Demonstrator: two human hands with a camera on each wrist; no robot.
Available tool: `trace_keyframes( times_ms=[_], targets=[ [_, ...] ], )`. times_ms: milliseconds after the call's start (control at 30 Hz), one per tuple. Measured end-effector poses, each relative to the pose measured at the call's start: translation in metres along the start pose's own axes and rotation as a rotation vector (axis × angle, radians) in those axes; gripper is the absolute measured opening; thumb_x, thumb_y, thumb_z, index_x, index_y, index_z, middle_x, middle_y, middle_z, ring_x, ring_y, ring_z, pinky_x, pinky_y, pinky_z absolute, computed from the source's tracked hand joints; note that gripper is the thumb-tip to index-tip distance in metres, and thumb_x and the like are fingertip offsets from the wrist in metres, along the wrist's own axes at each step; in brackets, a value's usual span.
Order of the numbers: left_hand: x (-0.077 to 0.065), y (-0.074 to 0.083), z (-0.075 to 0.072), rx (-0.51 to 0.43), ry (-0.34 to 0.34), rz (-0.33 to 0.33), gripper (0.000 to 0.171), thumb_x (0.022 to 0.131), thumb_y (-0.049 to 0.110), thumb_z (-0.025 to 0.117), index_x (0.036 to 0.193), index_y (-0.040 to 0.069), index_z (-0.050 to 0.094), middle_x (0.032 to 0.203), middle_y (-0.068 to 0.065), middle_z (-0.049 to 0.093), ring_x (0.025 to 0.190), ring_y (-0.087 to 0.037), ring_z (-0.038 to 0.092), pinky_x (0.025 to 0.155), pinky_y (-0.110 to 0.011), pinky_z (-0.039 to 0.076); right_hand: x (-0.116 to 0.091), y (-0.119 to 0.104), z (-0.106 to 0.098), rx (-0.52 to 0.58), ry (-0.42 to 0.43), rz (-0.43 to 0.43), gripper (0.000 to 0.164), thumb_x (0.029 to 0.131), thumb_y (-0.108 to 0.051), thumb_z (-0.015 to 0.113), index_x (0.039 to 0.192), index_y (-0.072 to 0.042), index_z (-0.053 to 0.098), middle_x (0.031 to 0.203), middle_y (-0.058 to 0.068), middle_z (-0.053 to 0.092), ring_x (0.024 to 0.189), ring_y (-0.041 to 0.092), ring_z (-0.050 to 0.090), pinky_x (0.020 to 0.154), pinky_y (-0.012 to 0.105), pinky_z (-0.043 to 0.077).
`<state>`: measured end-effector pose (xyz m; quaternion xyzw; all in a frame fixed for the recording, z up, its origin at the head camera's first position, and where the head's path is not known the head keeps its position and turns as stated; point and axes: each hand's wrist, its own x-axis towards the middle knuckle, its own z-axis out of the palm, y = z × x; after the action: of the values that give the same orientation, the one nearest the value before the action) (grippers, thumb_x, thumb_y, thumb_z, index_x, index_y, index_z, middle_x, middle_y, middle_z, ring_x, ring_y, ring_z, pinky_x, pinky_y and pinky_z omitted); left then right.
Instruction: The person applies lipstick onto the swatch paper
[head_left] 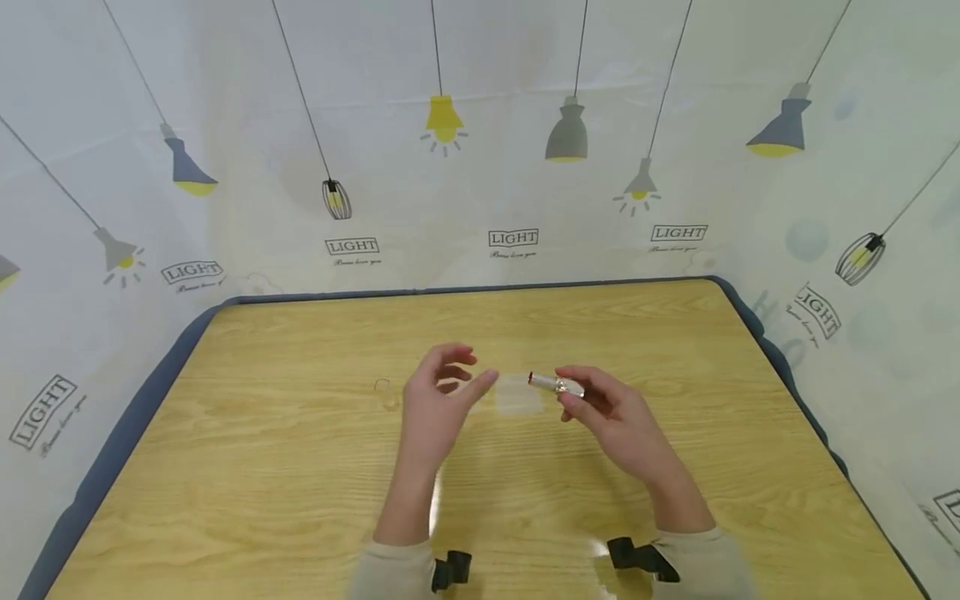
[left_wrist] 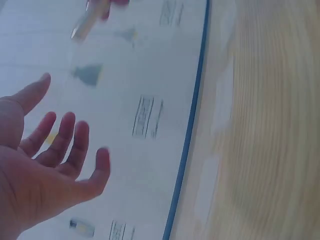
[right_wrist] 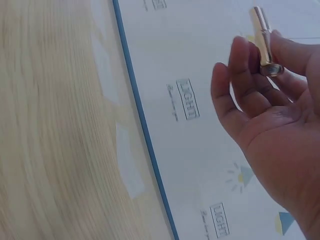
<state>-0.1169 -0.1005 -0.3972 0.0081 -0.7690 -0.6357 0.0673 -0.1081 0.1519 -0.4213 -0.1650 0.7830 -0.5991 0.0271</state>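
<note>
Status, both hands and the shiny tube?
Right hand: pinching shiny tube, held above table. Left hand: empty, apart from tube. No obstruction visible between hands.

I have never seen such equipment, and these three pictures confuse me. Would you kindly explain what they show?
No machine is here, only a person working bare-handed at a wood-patterned table. The widest picture comes from a camera worn on the head, looking forward and down. The other two come from cameras worn on the wrists, so the table appears turned there. The right hand holds a small shiny tube, resembling a lipstick, with a red end. The left hand holds nothing. On the table lies a pale, tape-like patch. Behind it is a white backdrop printed with lamps.
</note>
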Motion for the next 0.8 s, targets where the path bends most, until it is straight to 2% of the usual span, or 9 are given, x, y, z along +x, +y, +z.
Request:
trace_keyframes(
  times_ms=[100, 167, 267, 400, 467, 533, 633, 700, 800],
  targets=[
    [-0.008, 0.004, 0.019, -0.163, -0.125, -0.077, 0.042, 0.09, 0.018, 0.087, 0.129, 0.013, 0.07, 0.125, -0.008, 0.073, 0.108, -0.02, 0.069, 0.095, -0.036, 0.061, 0.001, -0.004, 0.009, 0.117, 0.034, -0.036, 0.03, 0.109, -0.01, 0.059, 0.137, 0.002, 0.061, 0.105, 0.006, 0.07, 0.088, 0.013, 0.071, 0.084, 0.021, 0.061],
    [-0.013, 0.004, 0.029, -0.276, -0.169, -0.125, 0.041, 0.093, 0.015, 0.085, 0.13, 0.009, 0.069, 0.122, -0.007, 0.074, 0.106, -0.018, 0.07, 0.09, -0.032, 0.062, 0.001, -0.009, 0.016, 0.214, 0.045, -0.054, 0.029, 0.109, -0.009, 0.059, 0.134, 0.005, 0.059, 0.106, 0.002, 0.071, 0.089, 0.011, 0.072, 0.086, 0.021, 0.061],
    [-0.017, 0.003, 0.041, -0.438, -0.16, -0.175, 0.035, 0.094, 0.009, 0.081, 0.127, 0.003, 0.069, 0.112, -0.002, 0.074, 0.099, -0.014, 0.071, 0.086, -0.028, 0.062, 0.002, -0.014, 0.026, 0.324, 0.048, -0.073, 0.027, 0.107, -0.006, 0.062, 0.129, 0.009, 0.057, 0.109, -0.004, 0.073, 0.094, 0.008, 0.073, 0.088, 0.023, 0.062],
    [-0.019, 0.0, 0.051, -0.61, -0.108, -0.202, 0.017, 0.095, 0.006, 0.078, 0.112, 0.005, 0.074, 0.099, 0.003, 0.075, 0.093, -0.011, 0.072, 0.085, -0.03, 0.064, 0.003, -0.018, 0.034, 0.34, 0.056, -0.082, 0.026, 0.103, 0.001, 0.066, 0.123, 0.014, 0.055, 0.111, -0.011, 0.074, 0.097, 0.007, 0.074, 0.086, 0.024, 0.064],
    [-0.019, -0.001, 0.053, -0.651, -0.08, -0.195, 0.008, 0.095, 0.006, 0.078, 0.102, 0.009, 0.076, 0.095, 0.003, 0.076, 0.091, -0.01, 0.072, 0.087, -0.03, 0.064, 0.003, -0.018, 0.037, 0.313, 0.068, -0.076, 0.026, 0.101, 0.003, 0.068, 0.12, 0.014, 0.056, 0.109, -0.013, 0.074, 0.096, 0.005, 0.073, 0.084, 0.023, 0.063],
    [-0.019, -0.001, 0.054, -0.67, -0.054, -0.189, 0.008, 0.095, 0.006, 0.079, 0.096, 0.013, 0.077, 0.093, 0.004, 0.077, 0.09, -0.01, 0.073, 0.09, -0.031, 0.064, 0.002, -0.018, 0.038, 0.283, 0.079, -0.073, 0.025, 0.1, 0.003, 0.069, 0.119, 0.014, 0.058, 0.106, -0.015, 0.074, 0.091, 0.004, 0.071, 0.079, 0.021, 0.062],
    [-0.018, -0.002, 0.055, -0.67, -0.039, -0.171, 0.007, 0.095, 0.006, 0.08, 0.095, 0.013, 0.078, 0.092, 0.004, 0.078, 0.091, -0.009, 0.074, 0.093, -0.031, 0.063, 0.003, -0.018, 0.039, 0.249, 0.095, -0.076, 0.023, 0.099, 0.003, 0.07, 0.117, 0.014, 0.06, 0.101, -0.016, 0.074, 0.086, 0.002, 0.069, 0.075, 0.02, 0.06],
    [-0.018, -0.003, 0.054, -0.665, -0.064, -0.162, 0.006, 0.097, 0.007, 0.077, 0.098, 0.012, 0.079, 0.095, 0.005, 0.079, 0.094, -0.009, 0.074, 0.095, -0.031, 0.062, 0.003, -0.018, 0.039, 0.246, 0.106, -0.072, 0.022, 0.099, 0.003, 0.07, 0.116, 0.014, 0.061, 0.1, -0.016, 0.074, 0.084, 0.002, 0.069, 0.073, 0.02, 0.06],
    [-0.018, -0.005, 0.052, -0.677, -0.154, -0.156, 0.01, 0.104, 0.009, 0.069, 0.108, 0.011, 0.078, 0.103, 0.006, 0.078, 0.1, -0.009, 0.072, 0.099, -0.033, 0.059, 0.003, -0.018, 0.038, 0.244, 0.117, -0.053, 0.022, 0.099, 0.003, 0.07, 0.116, 0.015, 0.062, 0.098, -0.015, 0.073, 0.084, 0.003, 0.069, 0.073, 0.02, 0.06]
  ],
)
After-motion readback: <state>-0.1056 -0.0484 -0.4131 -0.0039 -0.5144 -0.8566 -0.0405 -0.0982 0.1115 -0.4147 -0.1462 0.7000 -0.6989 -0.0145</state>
